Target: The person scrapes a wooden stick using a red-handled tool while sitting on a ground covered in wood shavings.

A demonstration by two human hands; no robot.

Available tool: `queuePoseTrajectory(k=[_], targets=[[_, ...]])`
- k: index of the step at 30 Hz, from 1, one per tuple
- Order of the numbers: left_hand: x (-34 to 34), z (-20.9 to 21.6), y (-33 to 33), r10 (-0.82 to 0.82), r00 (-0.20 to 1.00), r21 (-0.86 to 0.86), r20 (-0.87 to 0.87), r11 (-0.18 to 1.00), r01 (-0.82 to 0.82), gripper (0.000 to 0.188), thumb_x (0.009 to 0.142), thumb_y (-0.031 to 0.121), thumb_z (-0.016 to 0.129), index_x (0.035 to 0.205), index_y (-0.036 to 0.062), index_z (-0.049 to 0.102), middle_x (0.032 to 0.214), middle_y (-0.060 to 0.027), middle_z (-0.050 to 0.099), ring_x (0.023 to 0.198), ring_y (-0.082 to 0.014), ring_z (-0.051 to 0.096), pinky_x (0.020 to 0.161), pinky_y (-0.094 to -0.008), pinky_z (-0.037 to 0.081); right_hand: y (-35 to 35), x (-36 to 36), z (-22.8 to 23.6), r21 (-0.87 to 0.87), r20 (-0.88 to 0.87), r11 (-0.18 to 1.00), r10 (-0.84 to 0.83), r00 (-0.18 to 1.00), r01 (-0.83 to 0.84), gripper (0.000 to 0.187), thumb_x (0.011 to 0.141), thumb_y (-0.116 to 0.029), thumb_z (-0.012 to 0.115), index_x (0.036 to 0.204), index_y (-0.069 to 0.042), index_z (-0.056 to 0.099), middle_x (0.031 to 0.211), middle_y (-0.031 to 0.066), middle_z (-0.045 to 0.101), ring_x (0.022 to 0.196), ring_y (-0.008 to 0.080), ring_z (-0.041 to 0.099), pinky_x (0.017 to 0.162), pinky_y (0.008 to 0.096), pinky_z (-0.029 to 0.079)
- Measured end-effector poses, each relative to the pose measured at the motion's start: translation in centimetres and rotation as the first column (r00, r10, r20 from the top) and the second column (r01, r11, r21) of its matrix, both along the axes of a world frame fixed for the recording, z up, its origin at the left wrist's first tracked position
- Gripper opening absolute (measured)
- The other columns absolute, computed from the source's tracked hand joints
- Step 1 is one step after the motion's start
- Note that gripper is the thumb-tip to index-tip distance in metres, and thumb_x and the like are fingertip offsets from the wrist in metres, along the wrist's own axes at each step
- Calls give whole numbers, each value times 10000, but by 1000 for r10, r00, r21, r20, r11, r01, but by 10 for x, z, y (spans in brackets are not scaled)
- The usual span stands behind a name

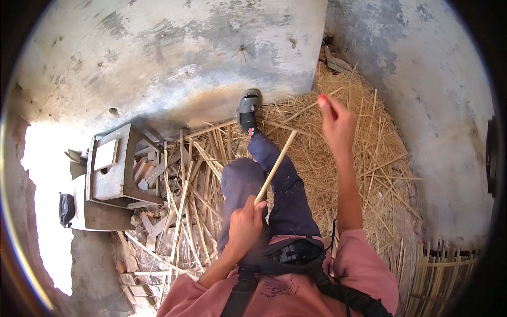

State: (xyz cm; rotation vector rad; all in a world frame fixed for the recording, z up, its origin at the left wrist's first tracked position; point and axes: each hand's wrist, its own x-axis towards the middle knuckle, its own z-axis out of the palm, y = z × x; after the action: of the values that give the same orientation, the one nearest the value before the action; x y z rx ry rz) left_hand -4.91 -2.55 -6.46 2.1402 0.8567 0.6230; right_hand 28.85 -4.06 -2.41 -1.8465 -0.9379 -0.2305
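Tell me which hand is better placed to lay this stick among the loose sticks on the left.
Left, probably: the left hand grips the stick, and the loose sticks lie nearer it. The right hand is out over the straw.

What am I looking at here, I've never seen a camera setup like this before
There's no machine: a head-worn fisheye camera looks down over its wearer, so picture left is their left, and straight edges bend near the rim. The bare left hand grips a pale stick; the right hand is raised, with something red at its fingertips, too small to identify. Around the legs lie loose straw and long pale strips, beside a battered wooden frame.
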Motion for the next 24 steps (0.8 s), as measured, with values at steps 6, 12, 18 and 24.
queuePoseTrajectory(k=[6, 12, 18, 24], targets=[[-29, 1, 47, 29, 964, -673, 264, 721, 162, 534, 1152, 544, 360, 839, 120, 443, 633, 51, 343, 496, -68, 307, 447, -269, 228, -23, 24, 1, 79, -309, 981, 195, 931, -179, 365, 1086, -363, 624, 1195, -49, 775, 699, -60, 540, 587, 53, 428, 532, 264, 303], [-30, 34, 59, -70, 947, -774, 313, 559, 297, 571, 1131, 620, 325, 847, 131, 404, 652, 56, 306, 505, -47, 277, 442, -239, 204, -46, -17, -32, 103, -513, 915, 385, 767, -390, 298, 1070, -303, 654, 1222, -51, 699, 740, -73, 537, 652, 18, 420, 590, 218, 328], [-30, 36, 45, -71, 956, -742, 283, 616, 265, 552, 1130, 615, 359, 874, 137, 463, 669, 69, 341, 532, -36, 296, 471, -224, 238, -70, -51, -47, 63, -460, 923, 363, 810, -379, 258, 1062, -234, 667, 1226, -35, 680, 823, -42, 611, 705, 30, 486, 662, 228, 393], [-51, 18, 46, -5, 965, -738, 262, 644, 204, 484, 1163, 498, 386, 932, 97, 529, 683, 85, 355, 544, -25, 318, 477, -215, 261, -115, -64, -45, 73, -663, 865, 414, 624, -497, 259, 1086, -210, 618, 1254, -32, 704, 841, -24, 608, 706, 45, 503, 647, 244, 409]])
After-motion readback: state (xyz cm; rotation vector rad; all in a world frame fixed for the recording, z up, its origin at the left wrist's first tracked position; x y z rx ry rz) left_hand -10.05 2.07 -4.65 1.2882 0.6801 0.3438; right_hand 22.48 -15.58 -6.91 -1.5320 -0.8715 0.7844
